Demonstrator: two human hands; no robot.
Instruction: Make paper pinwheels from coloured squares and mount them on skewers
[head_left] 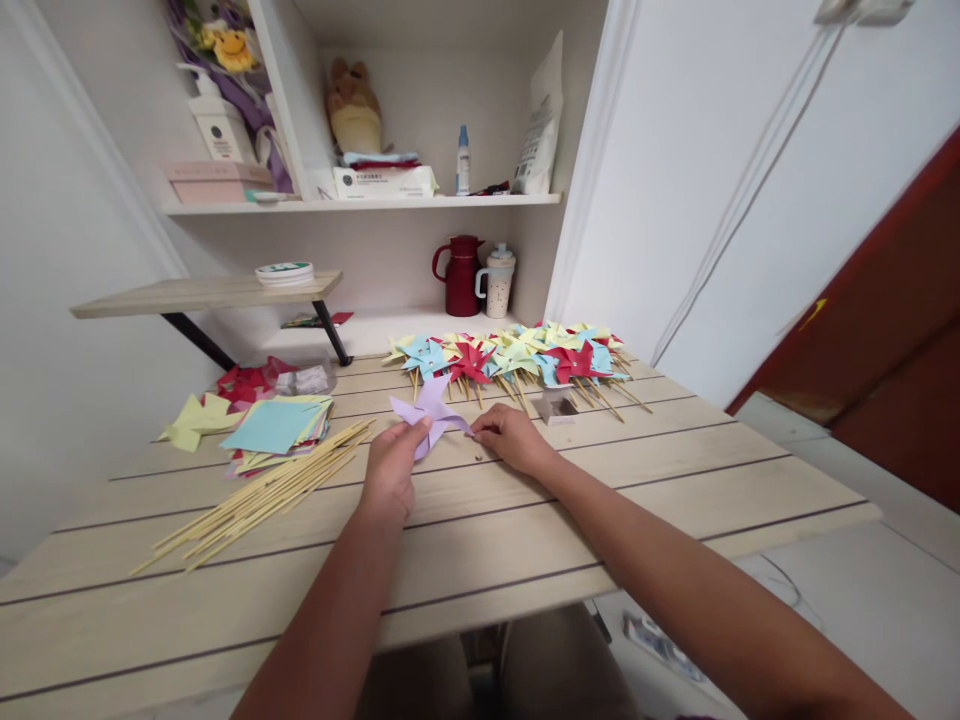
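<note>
A purple paper pinwheel (pixel 429 402) with folded blades is pinched between the thumb and fingers of my left hand (pixel 391 465), just above the table. Close to the tip of its right blade, my right hand (pixel 513 438) has its fingertips drawn together low over the tabletop. What those fingertips hold, if anything, is too small to make out. A tiny dark bit (pixel 478 457) lies on the wood below them. To the right stands a small clear box (pixel 558 408) with dark contents.
Finished pinwheels on sticks (pixel 517 358) cover the table's back. At left lie thin wooden sticks (pixel 262 495), coloured paper squares (pixel 270 427) and a yellow folded paper (pixel 196 422). A small raised shelf (pixel 187 295) stands behind them. A red jug (pixel 463 280) and a cup (pixel 498 284) stand farther back.
</note>
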